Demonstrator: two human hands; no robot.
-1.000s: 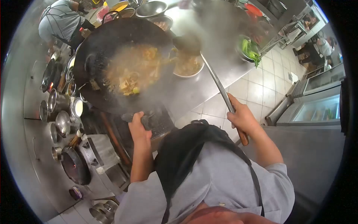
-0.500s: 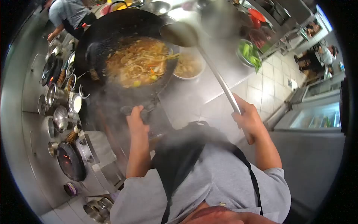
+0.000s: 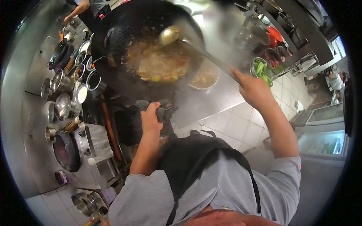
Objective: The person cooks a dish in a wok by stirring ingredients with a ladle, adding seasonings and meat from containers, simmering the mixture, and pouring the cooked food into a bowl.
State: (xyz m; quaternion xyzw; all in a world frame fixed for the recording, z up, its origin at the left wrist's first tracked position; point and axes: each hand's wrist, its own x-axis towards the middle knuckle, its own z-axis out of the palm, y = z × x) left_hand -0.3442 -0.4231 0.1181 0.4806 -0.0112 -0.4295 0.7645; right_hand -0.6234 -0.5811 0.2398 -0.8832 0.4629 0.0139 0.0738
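Observation:
A large black wok [image 3: 113,35] holds steaming noodles [image 3: 158,64] with bits of vegetable in broth. My left hand [image 3: 151,116] is closed round the near handle of the wok, over a dark folded cloth [image 3: 142,105]. In my right hand [image 3: 254,88] is the long handle of a metal ladle [image 3: 169,35], its bowl tilted inside the wok above the noodles. Steam blurs part of the food and the ladle. Beside the wok, on the steel counter, stands a white bowl [image 3: 217,77] with brownish food in it.
Green vegetables [image 3: 262,69] fill a bowl at the counter's right edge. Pots and strainers [image 3: 62,105] line the left side. A second wok [image 3: 66,150] sits at lower left. Another person [image 3: 81,9] works at the far left; a glass-topped freezer [image 3: 320,143] is at right.
My right hand has moved up and forward, carrying the ladle from above the counter beside the wok to inside the wok. My left hand keeps its hold on the wok handle.

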